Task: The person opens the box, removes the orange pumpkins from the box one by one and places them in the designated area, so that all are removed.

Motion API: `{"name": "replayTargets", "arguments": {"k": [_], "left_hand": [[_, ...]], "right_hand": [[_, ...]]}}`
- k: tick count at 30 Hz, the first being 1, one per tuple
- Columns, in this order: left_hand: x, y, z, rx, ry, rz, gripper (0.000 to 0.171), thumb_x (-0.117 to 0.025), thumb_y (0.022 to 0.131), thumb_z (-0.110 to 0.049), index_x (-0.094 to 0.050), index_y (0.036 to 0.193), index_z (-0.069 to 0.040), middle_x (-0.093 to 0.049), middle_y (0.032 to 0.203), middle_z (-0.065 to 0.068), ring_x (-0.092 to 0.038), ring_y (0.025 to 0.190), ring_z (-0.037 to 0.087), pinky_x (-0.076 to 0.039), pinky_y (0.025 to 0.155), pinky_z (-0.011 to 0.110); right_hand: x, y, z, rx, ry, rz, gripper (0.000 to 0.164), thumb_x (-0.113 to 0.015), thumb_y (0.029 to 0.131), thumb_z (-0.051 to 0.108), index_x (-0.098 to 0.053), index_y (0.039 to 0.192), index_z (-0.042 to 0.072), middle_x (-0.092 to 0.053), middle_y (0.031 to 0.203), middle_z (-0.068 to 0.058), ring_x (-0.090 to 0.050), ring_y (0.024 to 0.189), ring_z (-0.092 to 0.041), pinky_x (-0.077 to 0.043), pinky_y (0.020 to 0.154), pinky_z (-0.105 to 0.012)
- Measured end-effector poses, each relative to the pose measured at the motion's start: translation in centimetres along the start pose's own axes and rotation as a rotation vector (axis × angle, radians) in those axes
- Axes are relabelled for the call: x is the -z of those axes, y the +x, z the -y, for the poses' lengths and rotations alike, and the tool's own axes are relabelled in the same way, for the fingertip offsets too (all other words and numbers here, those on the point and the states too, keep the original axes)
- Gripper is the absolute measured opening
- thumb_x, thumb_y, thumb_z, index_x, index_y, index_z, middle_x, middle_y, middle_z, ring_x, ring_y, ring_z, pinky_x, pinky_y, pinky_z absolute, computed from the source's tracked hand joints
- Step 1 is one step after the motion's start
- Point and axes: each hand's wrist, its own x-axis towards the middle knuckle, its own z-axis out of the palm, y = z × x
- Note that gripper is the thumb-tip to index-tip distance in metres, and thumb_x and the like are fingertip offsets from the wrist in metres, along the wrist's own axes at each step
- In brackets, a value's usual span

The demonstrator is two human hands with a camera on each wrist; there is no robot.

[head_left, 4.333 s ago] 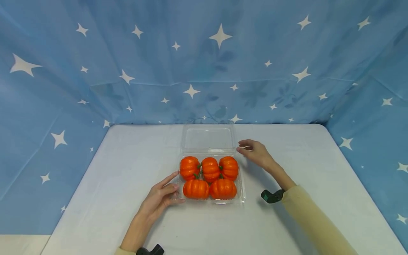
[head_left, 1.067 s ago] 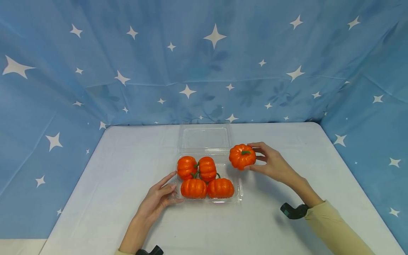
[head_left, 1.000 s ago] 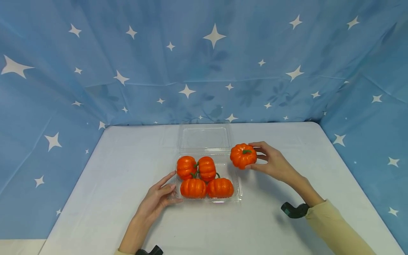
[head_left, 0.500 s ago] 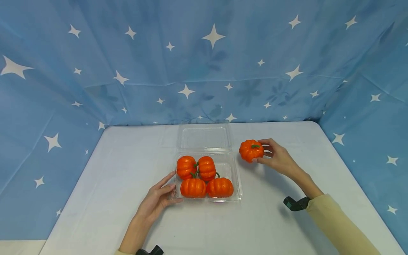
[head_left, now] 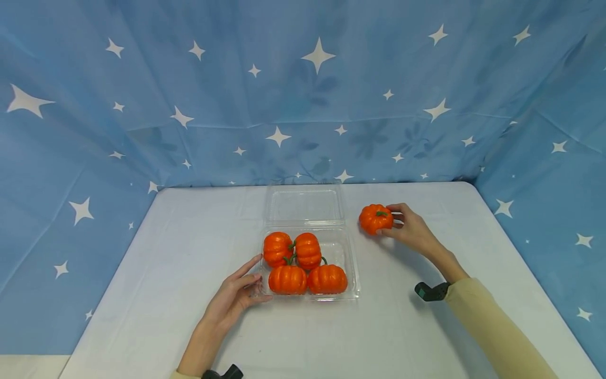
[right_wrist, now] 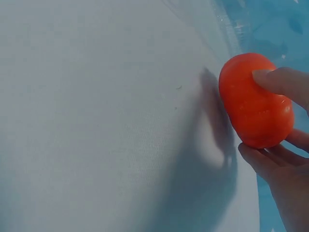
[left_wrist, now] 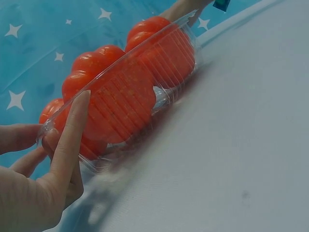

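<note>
Just right of the frame's centre, the pumpkin (head_left: 375, 219), wider than tall, lies left of the right hand (head_left: 411, 228), clamped between thumb and fingers; contact with the table (head_left: 322, 342) is unclear. Farther off, the left hand (head_left: 230, 301) grips the open box (head_left: 337, 251), four others (head_left: 327, 279) inside.

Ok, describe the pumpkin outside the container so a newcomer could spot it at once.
On the white table, find the open clear container; in the head view, look just right of it. There the right hand holds an orange pumpkin with a green stem. The other four pumpkins sit inside the container; this is the only one outside.
</note>
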Motion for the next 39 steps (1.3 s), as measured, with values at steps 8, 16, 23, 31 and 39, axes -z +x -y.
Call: {"name": "replayTargets", "arguments": {"k": [8,16,23,31,39], "left_hand": [[0.0,0.0,-0.1,0.003,-0.007,-0.021,0.062,-0.045,0.104,-0.001,-0.026,0.163,-0.006,-0.054,0.085,-0.001,-0.052,0.074,0.009,-0.062,0.087,0.045],[-0.1,0.1,-0.1,0.005,-0.004,-0.032,0.061,-0.045,0.104,-0.001,-0.028,0.162,-0.007,-0.054,0.087,0.0,-0.052,0.074,0.009,-0.062,0.088,0.046],[-0.1,0.0,0.0,0.005,0.003,-0.025,0.062,-0.045,0.104,-0.001,-0.027,0.163,-0.006,-0.053,0.091,-0.001,-0.05,0.076,0.008,-0.062,0.089,0.046],[-0.1,0.0,0.0,-0.002,-0.009,-0.026,0.062,-0.045,0.104,-0.001,-0.026,0.163,-0.006,-0.055,0.087,0.0,-0.053,0.074,0.009,-0.062,0.088,0.046],[-0.1,0.0,0.0,-0.002,-0.017,-0.009,0.063,-0.044,0.104,0.0,-0.023,0.164,-0.005,-0.055,0.085,0.0,-0.054,0.074,0.009,-0.063,0.086,0.044]], "right_hand": [[-0.5,1.5,-0.6,-0.041,0.031,0.01,0.078,-0.078,0.092,0.021,-0.033,0.149,-0.007,-0.037,0.155,-0.032,-0.046,0.137,-0.051,-0.045,0.11,-0.06],[-0.7,2.5,-1.0,-0.025,0.036,-0.007,0.079,-0.076,0.092,0.021,-0.031,0.151,-0.007,-0.035,0.158,-0.03,-0.043,0.141,-0.05,-0.043,0.111,-0.062],[-1.1,3.0,-0.8,-0.025,0.043,-0.015,0.078,-0.076,0.092,0.019,-0.031,0.151,-0.008,-0.035,0.158,-0.031,-0.042,0.141,-0.051,-0.042,0.113,-0.061],[-1.0,3.0,-1.2,-0.024,0.03,0.015,0.084,-0.073,0.094,0.021,-0.025,0.158,-0.005,-0.032,0.161,-0.03,-0.042,0.141,-0.051,-0.042,0.113,-0.06],[-0.9,2.5,-0.9,-0.036,0.01,0.007,0.095,-0.075,0.094,0.028,-0.016,0.162,-0.001,-0.03,0.162,-0.029,-0.042,0.141,-0.05,-0.041,0.114,-0.061]]}}
